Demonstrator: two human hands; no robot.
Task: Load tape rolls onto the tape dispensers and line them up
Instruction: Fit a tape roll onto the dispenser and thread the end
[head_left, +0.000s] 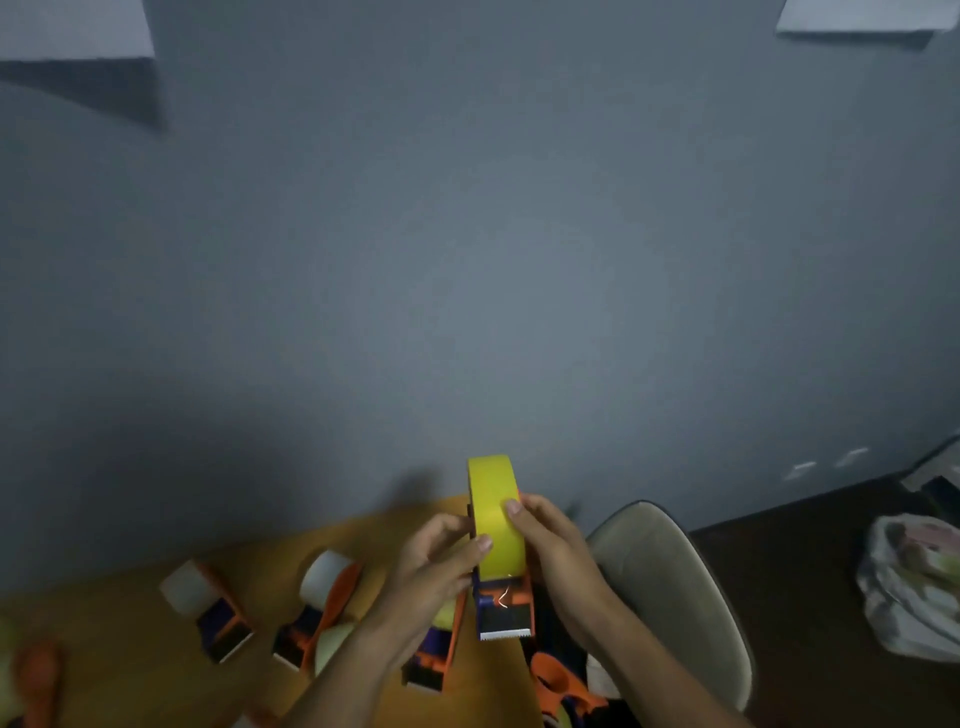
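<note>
In the head view, both hands are raised above the near edge of an orange-brown table (130, 649) and meet around a yellow tape roll (493, 514). The roll stands on edge, its broad yellow band facing the camera, and sits on an orange and dark blue tape dispenser (504, 605) whose toothed cutting blade points down toward the viewer. The left hand (441, 561) grips the roll from its left side: the thumb lies across the yellow band near its lower part and the fingers curl round the far side. The right hand (553, 540) holds the roll and dispenser from the right, thumb tip pressed on the band's right edge higher up, fingers wrapped behind. So the roll lies directly between the two hands, touching both, and the dispenser's blade end hangs just below them.

On the table to the left, well apart from the hands, lies a dispenser with a clear roll (205, 608). Nearer the left forearm is a second dispenser with a whitish roll (322, 597), its orange handle slanting across it; both are blurred. A third dispenser (434, 654) lies just under the left wrist, partly hidden by it. Below the right forearm, an orange dispenser handle (558, 680) shows at the table's edge. At the far left edge is another orange shape, too blurred to tell.

Right of the table stands a beige chair (670, 582), and beyond it a crumpled plastic bag (909, 587) rests on a dark surface. A grey wall (467, 234) fills the upper part.
</note>
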